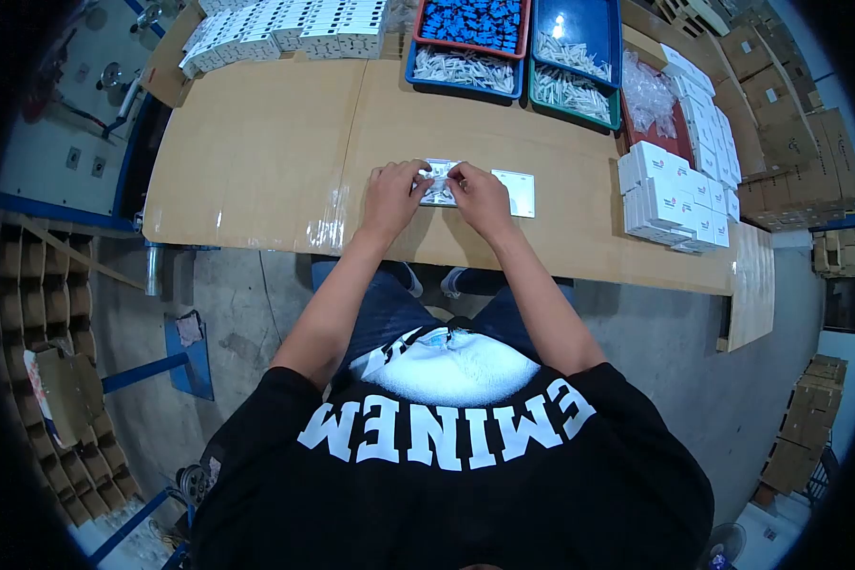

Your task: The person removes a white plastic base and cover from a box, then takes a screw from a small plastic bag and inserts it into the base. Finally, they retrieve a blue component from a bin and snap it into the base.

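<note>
On the cardboard-covered table (256,161), a small open white box (438,196) with small white pieces inside lies between my hands. My left hand (395,194) is at the box's left side, its fingers bent over the edge and thumb near the contents. At the right side, my right hand (482,198) has thumb and fingers pinched together over the contents; what they hold is too small to name. A flat white rectangular piece, like a lid or tray (515,193), lies just right of the box, partly beside my right hand.
Blue small parts fill a red tray (417,38) at the back. Trays of white pieces, one blue (409,78) and one green (579,120), stand near it. White boxes are stacked at right (670,195) and back left (342,33). A red bin (670,142) holds plastic bags (648,95).
</note>
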The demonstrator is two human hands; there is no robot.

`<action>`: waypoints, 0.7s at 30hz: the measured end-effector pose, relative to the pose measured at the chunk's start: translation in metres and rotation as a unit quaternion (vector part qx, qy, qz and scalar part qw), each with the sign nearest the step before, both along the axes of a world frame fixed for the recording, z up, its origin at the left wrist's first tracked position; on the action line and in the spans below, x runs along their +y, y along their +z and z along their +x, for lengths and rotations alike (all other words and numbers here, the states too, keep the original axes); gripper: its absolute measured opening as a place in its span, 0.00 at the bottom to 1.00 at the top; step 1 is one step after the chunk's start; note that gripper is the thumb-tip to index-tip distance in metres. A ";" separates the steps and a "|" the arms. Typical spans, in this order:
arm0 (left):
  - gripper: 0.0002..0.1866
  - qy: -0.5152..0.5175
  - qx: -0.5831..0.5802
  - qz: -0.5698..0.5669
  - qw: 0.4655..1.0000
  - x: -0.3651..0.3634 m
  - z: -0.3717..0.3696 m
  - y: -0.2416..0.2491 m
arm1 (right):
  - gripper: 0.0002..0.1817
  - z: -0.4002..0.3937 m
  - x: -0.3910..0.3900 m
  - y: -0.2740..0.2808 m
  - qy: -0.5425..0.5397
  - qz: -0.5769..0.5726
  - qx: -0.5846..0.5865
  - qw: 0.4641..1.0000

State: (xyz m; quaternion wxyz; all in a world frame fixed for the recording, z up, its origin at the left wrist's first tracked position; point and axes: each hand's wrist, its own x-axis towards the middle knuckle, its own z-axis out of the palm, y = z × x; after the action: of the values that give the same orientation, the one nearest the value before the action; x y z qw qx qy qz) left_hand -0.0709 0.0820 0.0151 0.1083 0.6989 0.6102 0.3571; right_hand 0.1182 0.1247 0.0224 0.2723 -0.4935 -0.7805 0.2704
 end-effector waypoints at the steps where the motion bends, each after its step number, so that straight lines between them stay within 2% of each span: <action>1: 0.05 0.005 -0.012 -0.004 1.000 0.001 0.001 0.002 | 0.07 0.000 0.000 0.002 0.008 0.021 -0.012 1.000; 5: 0.07 -0.015 0.024 0.039 0.999 0.001 -0.003 -0.011 | 0.07 -0.002 0.000 0.005 0.033 0.088 -0.076 0.993; 9: 0.16 -0.031 0.036 0.036 0.998 -0.016 0.000 0.001 | 0.05 0.003 0.002 0.009 0.041 0.072 -0.042 0.996; 12: 0.21 -0.037 0.050 0.058 0.996 -0.019 -0.002 -0.003 | 0.06 0.006 0.010 0.016 0.074 0.027 -0.063 0.995; 14: 0.24 -0.037 0.059 0.061 0.996 -0.020 -0.003 -0.010 | 0.07 0.007 0.016 0.026 0.105 0.011 -0.138 0.985; 21: 0.24 -0.036 0.061 0.062 0.996 -0.021 0.002 -0.003 | 0.07 0.009 0.048 0.036 0.142 -0.110 -0.111 0.977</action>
State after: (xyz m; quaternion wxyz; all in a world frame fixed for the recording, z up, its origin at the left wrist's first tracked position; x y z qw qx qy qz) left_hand -0.0690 0.0613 0.0121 0.0404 0.7464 0.5667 0.3466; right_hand 0.1275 0.1728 0.0580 0.0869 -0.4316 -0.8332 0.3346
